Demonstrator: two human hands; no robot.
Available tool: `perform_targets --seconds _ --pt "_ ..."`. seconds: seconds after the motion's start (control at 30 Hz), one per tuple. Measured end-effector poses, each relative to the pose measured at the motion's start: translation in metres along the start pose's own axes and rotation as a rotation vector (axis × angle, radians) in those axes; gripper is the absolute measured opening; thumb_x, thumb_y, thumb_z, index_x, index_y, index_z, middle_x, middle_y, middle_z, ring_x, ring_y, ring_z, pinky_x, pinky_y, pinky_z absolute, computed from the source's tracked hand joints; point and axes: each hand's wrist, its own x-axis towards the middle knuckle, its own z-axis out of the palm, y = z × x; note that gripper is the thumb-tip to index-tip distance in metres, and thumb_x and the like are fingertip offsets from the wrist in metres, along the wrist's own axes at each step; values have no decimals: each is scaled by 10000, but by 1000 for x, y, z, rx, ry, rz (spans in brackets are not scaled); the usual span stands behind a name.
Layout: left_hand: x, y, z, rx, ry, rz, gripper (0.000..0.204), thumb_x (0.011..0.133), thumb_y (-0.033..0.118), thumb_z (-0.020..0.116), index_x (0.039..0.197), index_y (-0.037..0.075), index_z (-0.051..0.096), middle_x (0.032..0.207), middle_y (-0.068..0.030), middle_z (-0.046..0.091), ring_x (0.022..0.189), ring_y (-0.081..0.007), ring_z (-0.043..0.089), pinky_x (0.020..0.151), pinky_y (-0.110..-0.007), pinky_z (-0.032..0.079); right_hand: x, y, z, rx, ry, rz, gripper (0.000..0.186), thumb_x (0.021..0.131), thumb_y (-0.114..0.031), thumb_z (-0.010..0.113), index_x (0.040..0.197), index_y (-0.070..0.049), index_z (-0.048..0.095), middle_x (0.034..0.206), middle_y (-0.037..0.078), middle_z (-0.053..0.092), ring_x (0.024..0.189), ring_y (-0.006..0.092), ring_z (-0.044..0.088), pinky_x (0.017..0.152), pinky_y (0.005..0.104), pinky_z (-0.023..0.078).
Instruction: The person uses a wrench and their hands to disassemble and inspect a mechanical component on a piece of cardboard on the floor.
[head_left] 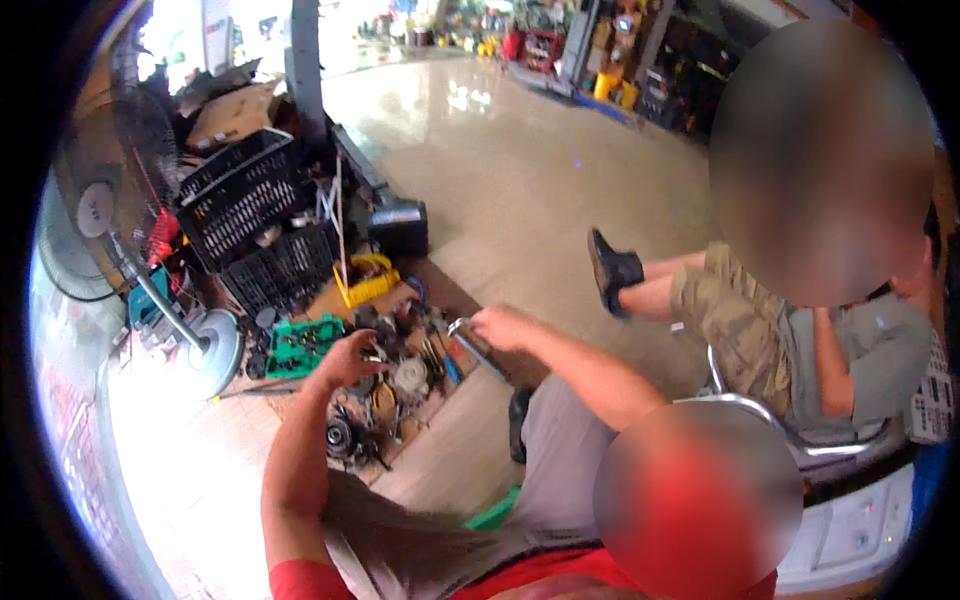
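Observation:
My right hand (503,328) is closed in a pinch on a small shiny metal piece (458,326) whose kind I cannot make out. My left hand (350,360) hovers over a spread of machine parts, its fingers curved and apart with nothing visible in them. Just right of it is a round pale metal part (411,376). Below it sits a dark round part like a pulley or clutch (341,434). Pliers with yellow handles (384,399) lie among the parts. A blue-handled tool (452,369) rests nearer my right hand. The green tool case (302,346) lies open to the left.
Black plastic crates (240,205) are stacked at the far left, beside a standing fan (208,350). A yellow object (368,283) stands behind the parts. On the right a person in camouflage shorts (735,320) sits on a chair, one black shoe (614,272) extended over the tiled floor.

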Motion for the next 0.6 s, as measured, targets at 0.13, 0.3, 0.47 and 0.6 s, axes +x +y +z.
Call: perform_targets --seconds 0.13,0.3,0.47,0.6 --pt "-20 84 -6 -142 176 224 490 677 192 785 1083 28 564 965 -138 626 923 -283 613 822 -354 487 -19 -146 -46 79 412 -531 97 813 -118 538 825 -102 633 666 115 557 654 251 589 605 444 465" --pt "-2 74 14 155 -84 271 423 717 272 731 1024 12 600 994 -194 625 936 -350 592 805 -395 481 66 11 -129 191 272 644 206 833 -154 499 779 9 615 837 151 642 771 298 634 638 440 512" --pt "-30 -13 -14 411 -439 -70 565 735 353 738 1177 47 561 1078 -209 621 1001 -333 601 822 -407 473 36 -11 -93 -372 -47 124 174 814 -144 528 783 -3 624 715 190 621 666 334 620 598 450 493" --pt "-30 -14 -6 297 -241 -68 569 733 330 725 1171 5 562 1087 -228 616 1033 -343 593 852 -396 467 -20 10 -29 -270 -295 88 177 809 -169 539 841 -25 637 810 186 634 768 360 611 662 458 474"
